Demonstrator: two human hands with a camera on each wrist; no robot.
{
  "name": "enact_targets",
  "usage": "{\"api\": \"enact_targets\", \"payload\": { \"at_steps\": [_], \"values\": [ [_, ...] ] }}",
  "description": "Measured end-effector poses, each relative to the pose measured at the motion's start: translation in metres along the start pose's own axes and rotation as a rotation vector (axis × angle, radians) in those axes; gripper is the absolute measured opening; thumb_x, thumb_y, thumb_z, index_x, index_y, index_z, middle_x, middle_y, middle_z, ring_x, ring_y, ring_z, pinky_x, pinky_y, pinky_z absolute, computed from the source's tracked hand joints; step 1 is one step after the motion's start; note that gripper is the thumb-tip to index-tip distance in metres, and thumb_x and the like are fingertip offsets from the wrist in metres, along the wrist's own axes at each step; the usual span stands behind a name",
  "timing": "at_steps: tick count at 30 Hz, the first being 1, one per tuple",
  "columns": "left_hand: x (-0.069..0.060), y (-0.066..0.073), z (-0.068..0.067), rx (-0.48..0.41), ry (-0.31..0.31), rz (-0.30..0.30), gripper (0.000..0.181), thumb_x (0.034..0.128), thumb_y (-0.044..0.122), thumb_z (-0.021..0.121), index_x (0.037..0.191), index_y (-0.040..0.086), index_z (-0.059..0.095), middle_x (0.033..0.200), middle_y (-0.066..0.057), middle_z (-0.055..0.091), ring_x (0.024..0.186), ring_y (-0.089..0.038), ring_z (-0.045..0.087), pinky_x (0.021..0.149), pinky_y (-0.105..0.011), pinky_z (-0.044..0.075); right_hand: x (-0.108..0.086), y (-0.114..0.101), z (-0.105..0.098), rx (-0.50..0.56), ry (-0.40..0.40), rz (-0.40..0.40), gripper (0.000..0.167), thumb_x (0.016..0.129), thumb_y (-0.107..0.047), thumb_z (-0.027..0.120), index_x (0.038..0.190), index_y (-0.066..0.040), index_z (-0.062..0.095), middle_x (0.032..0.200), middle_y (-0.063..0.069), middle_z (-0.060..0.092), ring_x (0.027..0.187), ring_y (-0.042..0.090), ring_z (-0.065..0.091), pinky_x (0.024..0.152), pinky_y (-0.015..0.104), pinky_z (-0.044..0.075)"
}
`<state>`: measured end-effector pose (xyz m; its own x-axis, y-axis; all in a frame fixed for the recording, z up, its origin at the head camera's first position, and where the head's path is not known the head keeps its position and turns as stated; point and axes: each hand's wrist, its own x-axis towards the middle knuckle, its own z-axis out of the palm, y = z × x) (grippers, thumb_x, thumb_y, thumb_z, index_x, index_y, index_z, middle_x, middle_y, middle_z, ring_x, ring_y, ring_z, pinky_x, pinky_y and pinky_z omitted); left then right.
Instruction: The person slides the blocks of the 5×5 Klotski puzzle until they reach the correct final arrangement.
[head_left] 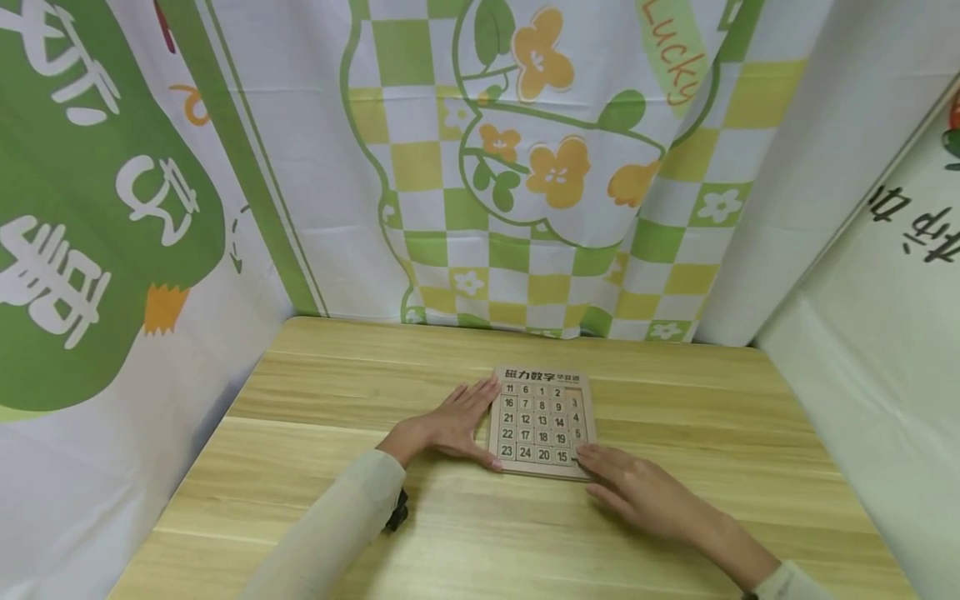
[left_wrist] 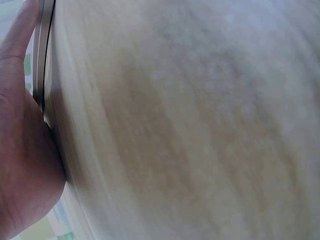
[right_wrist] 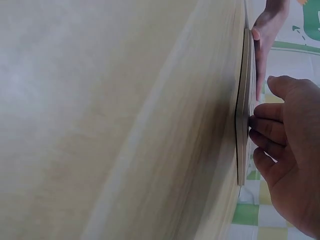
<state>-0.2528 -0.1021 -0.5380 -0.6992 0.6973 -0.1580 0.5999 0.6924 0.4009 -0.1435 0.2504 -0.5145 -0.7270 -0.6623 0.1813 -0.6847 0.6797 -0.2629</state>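
A wooden sliding number puzzle lies flat on the table, its numbered square tiles in a frame with printed characters along the top. My left hand rests at its left side, fingers extended against the upper left edge and thumb at the lower left corner. My right hand touches the lower right corner with its fingertips, over the bottom of the right column. In that column the 3 tile, 4 and 5 sit slightly higher than their neighbours, below a narrow gap. The right wrist view shows loosely bent fingers touching the puzzle's top.
The light wood-grain table extends around the puzzle. Behind it hangs a green and yellow checked curtain with flowers. Printed cloths close off the left and right sides. A dark object shows at the left wrist.
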Motion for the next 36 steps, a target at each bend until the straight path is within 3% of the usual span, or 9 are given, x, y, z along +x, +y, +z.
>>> {"api": "enact_targets", "payload": {
  "at_steps": [18, 27, 36],
  "values": [
    [0.001, -0.002, 0.002, 0.007, -0.002, -0.002, 0.136, 0.0828, 0.071, 0.078, 0.17, 0.006, -0.003, 0.178, -0.014, -0.006, 0.165, -0.031, -0.003, 0.133, -0.054, -0.001, 0.014, 0.004, 0.005, -0.036, 0.071, -0.037, 0.048, 0.103, -0.031, 0.071, 0.14, 0.0, 0.066, 0.146, 0.019, 0.064, 0.133, 0.038, 0.063, 0.11, 0.055, 0.051],
    [0.001, -0.001, 0.001, 0.01, -0.007, -0.009, 0.136, 0.0829, 0.073, 0.077, 0.17, 0.007, -0.005, 0.178, -0.012, -0.007, 0.165, -0.029, -0.003, 0.133, -0.051, -0.002, 0.025, -0.011, 0.003, 0.012, 0.004, -0.05, 0.051, 0.106, -0.034, 0.065, 0.146, -0.002, 0.062, 0.153, 0.017, 0.059, 0.141, 0.036, 0.056, 0.117, 0.055, 0.045],
    [0.0, 0.0, 0.001, 0.017, 0.002, -0.009, 0.136, 0.0826, 0.072, 0.077, 0.17, 0.006, -0.003, 0.178, -0.014, -0.006, 0.165, -0.031, -0.002, 0.133, -0.053, 0.0, 0.038, -0.025, 0.014, 0.037, -0.036, -0.132, 0.049, 0.107, -0.033, 0.064, 0.146, -0.004, 0.062, 0.153, 0.015, 0.059, 0.141, 0.036, 0.057, 0.115, 0.056, 0.047]
  ]
}}
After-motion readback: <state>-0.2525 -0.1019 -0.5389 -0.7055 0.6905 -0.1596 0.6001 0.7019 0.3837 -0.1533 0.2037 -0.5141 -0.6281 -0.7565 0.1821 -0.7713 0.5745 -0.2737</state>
